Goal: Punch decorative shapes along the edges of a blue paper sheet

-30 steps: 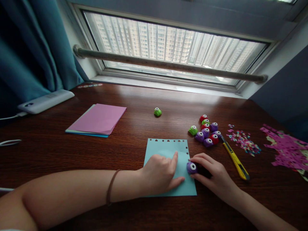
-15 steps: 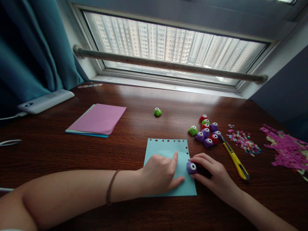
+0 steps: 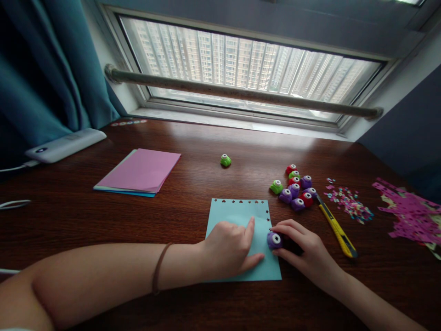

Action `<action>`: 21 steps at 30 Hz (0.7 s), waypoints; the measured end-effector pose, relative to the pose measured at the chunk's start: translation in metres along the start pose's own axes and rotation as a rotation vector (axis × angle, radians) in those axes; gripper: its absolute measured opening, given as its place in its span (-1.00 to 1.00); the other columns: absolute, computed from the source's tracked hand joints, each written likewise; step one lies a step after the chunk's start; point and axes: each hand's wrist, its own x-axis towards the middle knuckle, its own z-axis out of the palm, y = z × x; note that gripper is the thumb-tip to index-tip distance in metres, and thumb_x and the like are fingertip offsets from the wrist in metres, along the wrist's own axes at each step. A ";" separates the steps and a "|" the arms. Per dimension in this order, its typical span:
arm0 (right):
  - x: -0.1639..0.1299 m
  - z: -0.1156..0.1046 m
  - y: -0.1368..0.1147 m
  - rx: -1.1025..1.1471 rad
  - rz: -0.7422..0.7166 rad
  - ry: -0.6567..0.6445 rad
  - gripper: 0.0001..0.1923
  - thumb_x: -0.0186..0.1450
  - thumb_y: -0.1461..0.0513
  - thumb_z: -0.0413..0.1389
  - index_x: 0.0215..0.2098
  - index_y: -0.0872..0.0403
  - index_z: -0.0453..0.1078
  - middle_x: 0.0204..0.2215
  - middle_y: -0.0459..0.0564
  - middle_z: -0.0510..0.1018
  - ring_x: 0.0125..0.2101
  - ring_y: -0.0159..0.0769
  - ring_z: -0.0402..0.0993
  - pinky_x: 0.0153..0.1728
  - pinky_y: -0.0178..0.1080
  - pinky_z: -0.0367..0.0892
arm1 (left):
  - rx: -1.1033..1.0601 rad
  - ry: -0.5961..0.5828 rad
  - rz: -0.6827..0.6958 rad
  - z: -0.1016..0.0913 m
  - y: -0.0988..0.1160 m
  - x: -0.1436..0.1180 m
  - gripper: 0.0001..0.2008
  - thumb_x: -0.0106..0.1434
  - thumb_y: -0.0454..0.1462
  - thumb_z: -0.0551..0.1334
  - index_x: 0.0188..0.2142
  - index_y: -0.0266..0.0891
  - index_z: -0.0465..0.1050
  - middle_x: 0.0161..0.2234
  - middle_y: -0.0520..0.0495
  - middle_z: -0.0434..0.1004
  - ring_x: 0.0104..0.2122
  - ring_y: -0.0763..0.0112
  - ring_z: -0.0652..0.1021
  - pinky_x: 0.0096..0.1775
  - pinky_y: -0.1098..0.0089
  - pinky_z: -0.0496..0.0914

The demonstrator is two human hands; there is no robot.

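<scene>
A light blue sheet of paper point(image 3: 223, 209) lies on the desk, with small star and heart holes along its top edge and down the upper right edge. My left hand point(image 3: 229, 248) presses on the sheet, thumb and index finger stretched apart, the other fingers curled under and nothing held. At the sheet's right edge, a purple craft punch point(image 3: 274, 240) with a white star-marked button sits over the paper. My right hand point(image 3: 306, 250) grips that punch between thumb and fingers from the right side.
Several purple, red and green punches point(image 3: 295, 190) cluster beyond my right hand, beside a yellow utility knife point(image 3: 339, 232). Confetti point(image 3: 351, 202) and pink paper scraps point(image 3: 409, 214) lie farther right. One green punch point(image 3: 225, 160) stands alone. Coloured paper point(image 3: 141, 170) and a white power bank point(image 3: 67, 145) are left.
</scene>
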 end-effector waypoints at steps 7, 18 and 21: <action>0.000 0.000 0.000 0.002 0.000 -0.001 -0.69 0.18 0.37 0.15 -0.11 0.06 0.30 -0.19 -0.02 0.37 -0.17 -0.30 0.34 -0.16 -0.30 0.29 | -0.003 -0.006 -0.006 0.001 -0.001 0.001 -0.31 0.27 0.02 0.00 0.11 -0.61 0.15 -0.41 -0.25 0.52 -0.47 0.12 0.54 -0.49 0.18 0.42; 0.000 0.000 0.002 -0.006 -0.016 -0.005 -0.70 0.19 0.36 0.15 -0.11 0.06 0.30 -0.19 -0.01 0.37 -0.17 -0.30 0.34 -0.16 -0.31 0.29 | 0.001 0.001 -0.004 0.001 -0.001 0.001 -0.32 0.27 0.02 0.00 0.11 -0.61 0.16 -0.42 -0.25 0.52 -0.48 0.12 0.54 -0.49 0.19 0.42; -0.001 0.000 0.003 -0.008 -0.016 -0.005 -0.70 0.19 0.36 0.15 -0.11 0.05 0.30 -0.19 -0.02 0.37 -0.17 -0.31 0.34 -0.16 -0.31 0.29 | 0.003 -0.004 -0.005 0.001 -0.001 0.002 -0.31 0.27 0.02 -0.01 0.11 -0.61 0.16 -0.42 -0.25 0.52 -0.48 0.12 0.54 -0.50 0.19 0.41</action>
